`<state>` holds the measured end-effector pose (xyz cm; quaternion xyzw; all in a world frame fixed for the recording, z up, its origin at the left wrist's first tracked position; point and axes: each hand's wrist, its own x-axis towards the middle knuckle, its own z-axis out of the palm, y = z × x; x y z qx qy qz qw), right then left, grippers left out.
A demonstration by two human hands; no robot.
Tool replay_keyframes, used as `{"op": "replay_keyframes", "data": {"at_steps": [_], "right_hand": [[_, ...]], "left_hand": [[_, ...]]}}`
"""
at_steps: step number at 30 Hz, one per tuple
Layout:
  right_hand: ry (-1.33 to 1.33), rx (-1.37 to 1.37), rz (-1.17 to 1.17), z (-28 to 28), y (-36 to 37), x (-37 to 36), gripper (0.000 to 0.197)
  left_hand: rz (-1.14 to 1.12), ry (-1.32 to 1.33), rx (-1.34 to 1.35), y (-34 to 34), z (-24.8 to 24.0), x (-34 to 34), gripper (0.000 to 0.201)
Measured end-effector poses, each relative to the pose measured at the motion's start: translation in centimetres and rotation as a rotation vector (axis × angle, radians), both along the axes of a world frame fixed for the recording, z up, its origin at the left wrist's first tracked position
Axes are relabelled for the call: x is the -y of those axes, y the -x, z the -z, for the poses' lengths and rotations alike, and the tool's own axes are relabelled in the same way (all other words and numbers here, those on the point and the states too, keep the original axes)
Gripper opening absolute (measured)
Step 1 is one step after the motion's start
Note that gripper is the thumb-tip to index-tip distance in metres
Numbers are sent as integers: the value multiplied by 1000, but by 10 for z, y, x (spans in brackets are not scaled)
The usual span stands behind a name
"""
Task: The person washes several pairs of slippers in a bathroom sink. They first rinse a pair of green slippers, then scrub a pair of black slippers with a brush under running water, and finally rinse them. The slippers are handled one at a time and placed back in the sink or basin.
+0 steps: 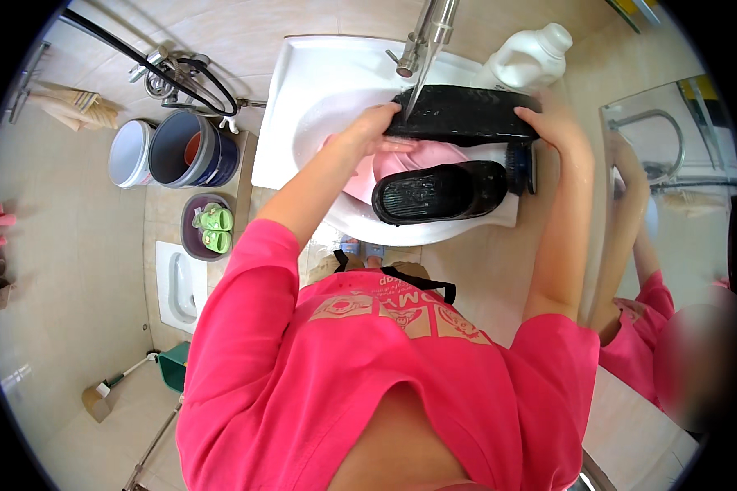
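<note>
Under the running tap [432,37], a black slipper [467,113] is held crosswise above the white washbasin [280,139], its sole side turned up. My left hand [375,131] grips its left end, fingers reaching beneath. At the other end my right hand [555,123] is closed on it, thumb on top, the fingers partly blurred. A stream of water falls onto the slipper's left part. Its mate, another black slipper [426,195], rests upright across a pink basin [368,176] and the washbasin's front rim. Beside that slipper's heel is a dark blue brush [520,168].
A white jug-shaped bottle [532,56] stands at the washbasin's back right corner. To the right is a mirror [671,204]. On the left are two buckets [131,155], a purple tub [195,237] with green clogs [215,219], and a squat toilet [180,286].
</note>
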<state>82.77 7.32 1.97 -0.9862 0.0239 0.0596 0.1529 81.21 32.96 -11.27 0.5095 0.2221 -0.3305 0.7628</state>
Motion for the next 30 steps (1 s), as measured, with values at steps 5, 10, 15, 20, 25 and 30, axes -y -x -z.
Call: {"op": "replay_keyframes", "data": {"at_steps": [5,10,15,20,25,30], "right_hand": [[204,-139,107,-28,19,6,40],[17,-18,55,5,27,26,46],[-181,-132,-38,28,33,-8,53],[-269,-287,-86,40,24,-46,56],[-323,-320,-191,59,15,-71,54],[-337,-423,-174,64,20,-89,49]], "left_hand": [[-97,-99,158,-15,24,47,31],[-176,-60,311,-3,17,27,36],[-316,-50,273,21,-10,-35,42],[-284,-205,306,32,-28,-82,45],[-296,-223,277,50,-32,-117,47],[-298,-268,285,62,-36,-134,48]]}}
